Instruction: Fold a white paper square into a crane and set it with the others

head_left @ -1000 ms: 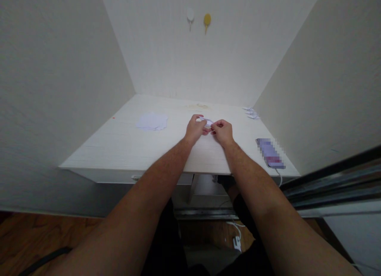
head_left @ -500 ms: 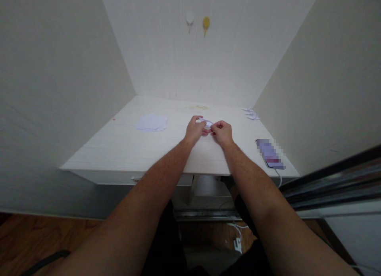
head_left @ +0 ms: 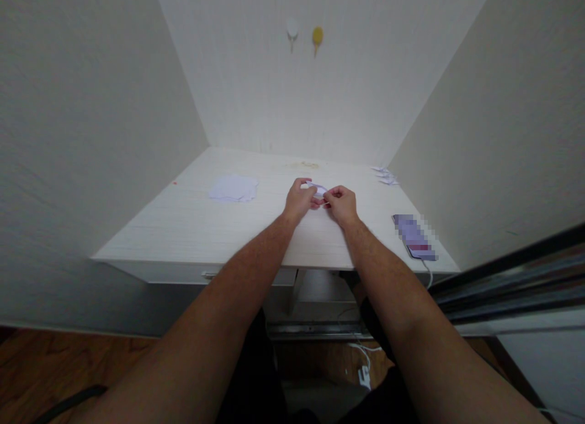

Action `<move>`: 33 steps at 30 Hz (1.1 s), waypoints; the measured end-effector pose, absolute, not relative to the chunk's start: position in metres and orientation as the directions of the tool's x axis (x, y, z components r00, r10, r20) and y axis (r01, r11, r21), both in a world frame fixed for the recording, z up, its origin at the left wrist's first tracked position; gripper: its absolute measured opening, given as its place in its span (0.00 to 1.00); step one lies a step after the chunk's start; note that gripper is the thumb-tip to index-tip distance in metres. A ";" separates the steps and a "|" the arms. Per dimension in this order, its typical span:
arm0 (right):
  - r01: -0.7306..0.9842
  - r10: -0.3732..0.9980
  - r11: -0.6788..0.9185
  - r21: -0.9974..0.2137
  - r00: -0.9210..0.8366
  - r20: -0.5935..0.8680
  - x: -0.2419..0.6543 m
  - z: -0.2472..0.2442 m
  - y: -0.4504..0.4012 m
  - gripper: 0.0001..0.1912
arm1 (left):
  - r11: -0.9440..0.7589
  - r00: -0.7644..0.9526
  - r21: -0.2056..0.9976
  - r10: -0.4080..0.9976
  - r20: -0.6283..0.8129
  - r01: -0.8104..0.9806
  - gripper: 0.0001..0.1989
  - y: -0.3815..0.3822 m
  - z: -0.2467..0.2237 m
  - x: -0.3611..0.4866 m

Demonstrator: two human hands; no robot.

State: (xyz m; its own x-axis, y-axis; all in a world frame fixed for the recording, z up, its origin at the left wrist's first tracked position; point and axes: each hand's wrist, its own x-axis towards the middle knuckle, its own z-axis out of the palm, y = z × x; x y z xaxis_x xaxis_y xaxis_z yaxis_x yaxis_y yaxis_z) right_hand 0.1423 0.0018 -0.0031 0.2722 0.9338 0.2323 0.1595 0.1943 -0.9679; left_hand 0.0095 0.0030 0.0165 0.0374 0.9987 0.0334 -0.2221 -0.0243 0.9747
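A small piece of folded white paper (head_left: 319, 189) is held between my two hands, just over the middle of the desk. My left hand (head_left: 300, 197) grips its left side, with the thumb on the near face and fingers behind. At the paper's right end, my right hand (head_left: 340, 203) pinches it between thumb and fingertips. Parts of the paper are covered by my fingers, so its full shape cannot be made out.
Loose sheets of white paper (head_left: 234, 188) lie in a pile at left on the white desk (head_left: 178, 229). Several small folded paper pieces (head_left: 386, 176) sit at the back right. A phone (head_left: 414, 236) with a cable rests near the right edge. Two hooks (head_left: 317, 36) are on the wall.
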 end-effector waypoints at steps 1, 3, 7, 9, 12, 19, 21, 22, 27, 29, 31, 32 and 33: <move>0.159 0.934 0.197 -0.967 0.270 0.235 0.142 -0.004 0.002 0.07 | -0.023 0.039 0.974 0.999 0.033 -0.224 0.19 0.003 0.016 0.009; 0.159 0.933 0.206 -0.966 0.265 0.243 0.143 -0.004 0.003 0.08 | -0.022 0.041 0.973 0.999 0.032 -0.232 0.19 0.003 0.016 0.009; 0.172 0.933 0.208 -0.963 0.262 0.248 0.143 -0.005 0.003 0.07 | -0.020 0.042 0.971 0.999 0.031 -0.237 0.19 0.002 0.017 0.009; 0.174 0.933 0.207 -0.963 0.261 0.248 0.143 -0.004 0.002 0.07 | -0.021 0.044 0.973 0.999 0.032 -0.232 0.18 0.002 0.017 0.009; 0.178 0.932 0.201 -0.963 0.268 0.244 0.142 -0.002 0.001 0.06 | -0.028 0.040 0.975 0.998 0.038 -0.223 0.18 0.002 0.018 0.010; 0.160 0.931 0.218 -0.963 0.261 0.254 0.143 -0.004 0.002 0.07 | -0.026 0.036 0.974 0.999 0.036 -0.227 0.18 0.002 0.017 0.009; 0.149 0.932 0.224 -0.963 0.257 0.257 0.143 -0.005 0.003 0.07 | -0.031 0.041 0.972 0.998 0.042 -0.235 0.18 0.003 0.016 0.009; 0.146 0.933 0.222 -0.964 0.255 0.253 0.143 -0.005 0.003 0.07 | -0.036 0.045 0.970 0.998 0.048 -0.240 0.17 0.003 0.015 0.009; 0.092 0.949 0.191 -0.977 0.237 0.207 0.140 -0.001 -0.002 0.07 | -0.065 0.053 0.968 0.995 0.080 -0.242 0.11 0.005 0.012 0.007; 0.070 0.955 0.195 -0.978 0.215 0.205 0.140 0.000 -0.004 0.07 | -0.065 0.061 0.969 0.995 0.082 -0.238 0.11 0.006 0.012 0.007; 0.079 0.960 0.205 -0.975 0.180 0.217 0.140 0.000 -0.006 0.08 | -0.062 0.067 0.970 0.995 0.080 -0.235 0.11 0.005 0.012 0.006; 0.095 0.961 0.212 -0.973 0.161 0.225 0.141 -0.001 -0.006 0.08 | -0.062 0.066 0.971 0.995 0.079 -0.231 0.11 0.005 0.012 0.006; 0.114 0.960 0.221 -0.969 0.148 0.236 0.142 -0.002 -0.006 0.08 | -0.062 0.064 0.972 0.995 0.078 -0.226 0.12 0.005 0.012 0.006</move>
